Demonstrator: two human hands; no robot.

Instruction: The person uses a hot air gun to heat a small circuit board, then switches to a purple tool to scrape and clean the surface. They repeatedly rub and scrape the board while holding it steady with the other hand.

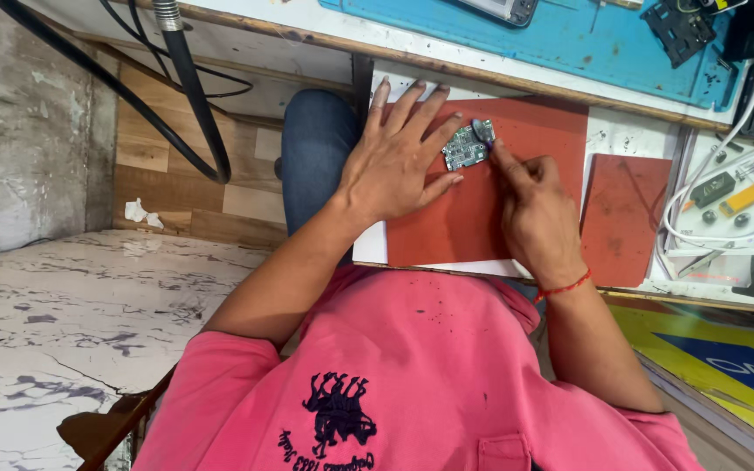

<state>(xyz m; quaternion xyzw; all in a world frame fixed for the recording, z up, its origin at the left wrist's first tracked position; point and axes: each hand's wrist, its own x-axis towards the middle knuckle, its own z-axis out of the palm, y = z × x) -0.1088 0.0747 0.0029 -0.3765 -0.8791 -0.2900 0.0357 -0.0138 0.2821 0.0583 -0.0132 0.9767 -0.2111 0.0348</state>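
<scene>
The left hand lies flat with fingers spread, pinning a little green board on the red mat. At 3 o'clock, the right hand pinches a small tool. A blue mat lies at 12 o'clock.

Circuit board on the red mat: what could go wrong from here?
1. The left hand pins the board only by fingertips at its edge; it might skid on the red mat under pressure.
2. The right hand presses a small tool on the board's corner; a slip could scrape parts or jab the left fingers.
3. The mat sits near the edge of the bench; a flicked board could drop to the floor.
</scene>
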